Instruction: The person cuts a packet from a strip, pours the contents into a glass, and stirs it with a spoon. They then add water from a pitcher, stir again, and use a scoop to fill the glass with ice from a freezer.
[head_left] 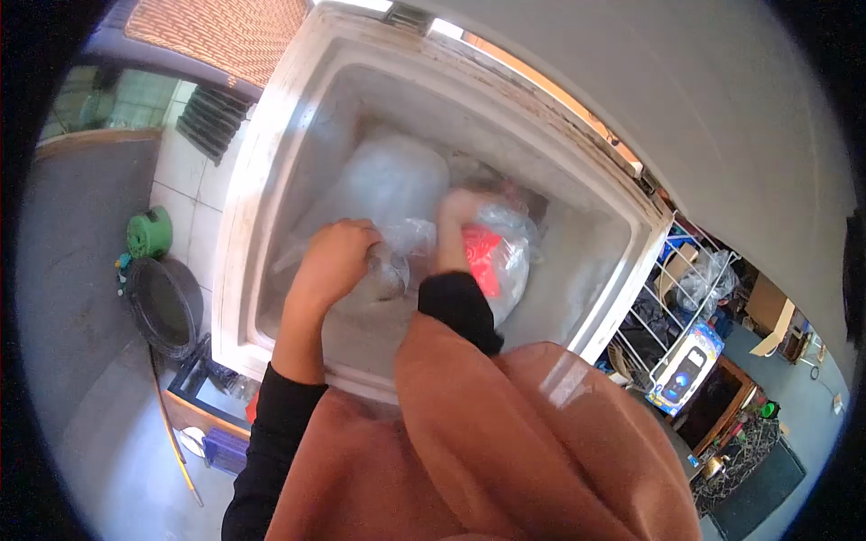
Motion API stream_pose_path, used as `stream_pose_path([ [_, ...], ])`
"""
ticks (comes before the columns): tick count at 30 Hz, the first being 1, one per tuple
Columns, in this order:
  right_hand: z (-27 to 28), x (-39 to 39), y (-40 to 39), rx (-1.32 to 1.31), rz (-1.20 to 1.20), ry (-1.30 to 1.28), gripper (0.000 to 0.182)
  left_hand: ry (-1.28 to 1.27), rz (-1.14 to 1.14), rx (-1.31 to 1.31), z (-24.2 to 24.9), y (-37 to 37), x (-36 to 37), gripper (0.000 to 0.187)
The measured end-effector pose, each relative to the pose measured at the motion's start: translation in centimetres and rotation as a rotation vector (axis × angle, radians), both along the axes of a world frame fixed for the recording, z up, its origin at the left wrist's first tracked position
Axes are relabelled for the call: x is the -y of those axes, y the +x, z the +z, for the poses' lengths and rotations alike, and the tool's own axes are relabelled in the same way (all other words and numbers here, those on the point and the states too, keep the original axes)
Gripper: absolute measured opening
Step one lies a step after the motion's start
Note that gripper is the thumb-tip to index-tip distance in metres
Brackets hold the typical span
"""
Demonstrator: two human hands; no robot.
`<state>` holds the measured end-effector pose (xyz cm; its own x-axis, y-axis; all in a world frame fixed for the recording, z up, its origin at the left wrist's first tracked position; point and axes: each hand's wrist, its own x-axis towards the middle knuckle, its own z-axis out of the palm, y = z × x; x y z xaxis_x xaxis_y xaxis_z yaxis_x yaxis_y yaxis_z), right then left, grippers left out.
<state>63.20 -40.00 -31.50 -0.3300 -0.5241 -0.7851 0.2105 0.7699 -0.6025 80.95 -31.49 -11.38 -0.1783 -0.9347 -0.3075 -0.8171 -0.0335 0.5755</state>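
Both of my hands are inside an open chest freezer (248,225) with frosty walls. My left hand (336,260) is closed, its fingers pinching the edge of a clear plastic bag (410,236). Deeper in reaches my right hand (462,209), next to a clear bag with a red printed patch (483,252). Its fingers are blurred and partly hidden, so their grip does not show. A large, whitish, frosted bag (397,171) lies against the far side of the freezer, beyond my left hand.
The raised freezer lid (686,99) leans over the upper right. A white wire rack (672,311) with a boxed item (686,368) stands to the right. On the left are a dark basin (162,307) and a green container (149,233).
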Motion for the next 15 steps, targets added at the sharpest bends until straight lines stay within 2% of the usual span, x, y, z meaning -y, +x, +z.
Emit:
stream_pose_path([
  [3,-1.2,0.9,0.3,-0.049,0.281,0.095,0.029,-0.009,-0.029,0.013,-0.5,0.1,-0.2,0.01],
  [4,2.1,1.1,0.8,-0.079,-0.07,-0.041,0.03,-0.002,-0.024,0.009,-0.5,0.0,-0.3,0.01],
  [6,5.0,0.6,2.2,-0.398,-0.274,-0.294,0.033,0.012,-0.016,0.002,-0.4,0.0,-0.1,0.009],
  [7,3.5,-0.2,2.4,-0.495,-0.166,-0.283,0.036,0.02,-0.019,0.001,-0.2,-0.1,-0.3,0.009],
  [9,0.9,-0.8,3.0,-0.529,0.518,-0.042,0.043,0.016,-0.023,0.013,0.0,0.0,0.1,0.009],
  [10,1.3,-0.5,2.1,-0.572,0.548,-0.05,0.048,0.004,-0.019,0.016,0.0,0.1,0.5,0.009],
  [13,2.1,0.2,1.3,-0.946,0.09,-0.181,0.063,0.01,-0.007,-0.014,-0.2,0.1,0.0,0.009],
  [15,1.0,0.4,0.4,-0.774,0.032,-0.021,0.063,0.076,-0.002,-0.032,0.0,0.1,0.2,0.019],
])
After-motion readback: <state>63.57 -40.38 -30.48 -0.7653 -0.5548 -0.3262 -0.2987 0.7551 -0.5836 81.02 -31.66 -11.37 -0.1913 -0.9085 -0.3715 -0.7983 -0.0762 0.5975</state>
